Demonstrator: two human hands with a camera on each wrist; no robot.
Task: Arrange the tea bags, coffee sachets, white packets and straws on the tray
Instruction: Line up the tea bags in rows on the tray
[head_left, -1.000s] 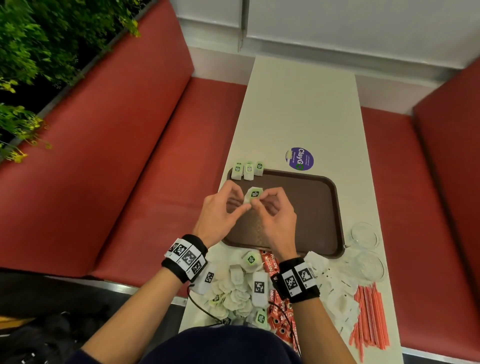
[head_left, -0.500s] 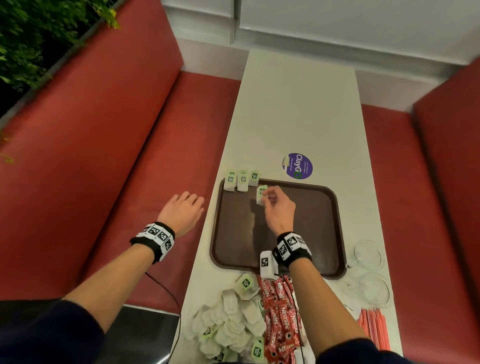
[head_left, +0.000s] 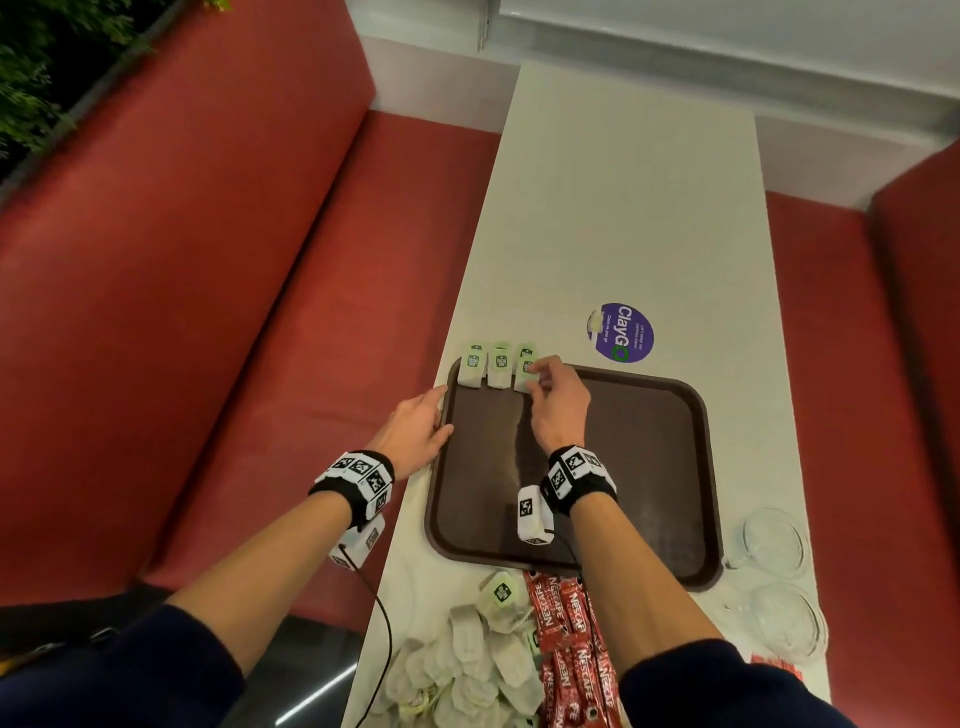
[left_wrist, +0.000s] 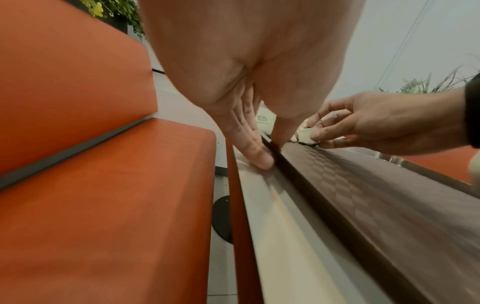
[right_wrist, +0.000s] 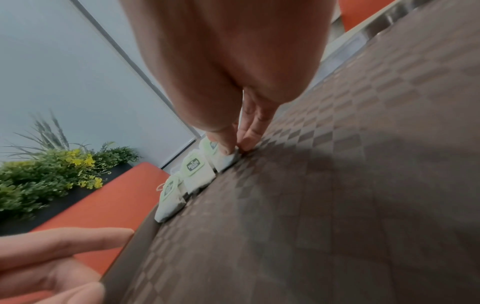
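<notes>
Lying nearest the person, at six o'clock on the table (head_left: 623, 208), a loose heap of tea bags (head_left: 475, 660) sits just beside the red coffee sachets (head_left: 569, 639), both cut off by the bottom of the head view. At four o'clock two clear glass dishes (head_left: 776, 577) stand on the table by the brown tray (head_left: 649, 467); only a red sliver past the right sleeve hints at the straws, and the white packets cannot be seen at all. Farther out, the left hand (head_left: 415, 431) lies open, its straight fingers resting on the tray's nine o'clock rim. The right hand (head_left: 556, 400) reaches to eleven o'clock and pinches the third tea bag (head_left: 523, 375) between thumb and fingertips (right_wrist: 228, 147), setting it against the far rim just beside two tea bags (head_left: 485, 370) already leaning there. To do this well, the person would likely keep the tray steadied, stand the bag at the same tilt as its neighbours with its green tag facing up, and let go gently so the row is not knocked over. Whether the bag already touches the tray floor is hard to judge, since the fingers cover its lower corner. Beyond, at one o'clock, lies a purple sticker (head_left: 621, 333).
</notes>
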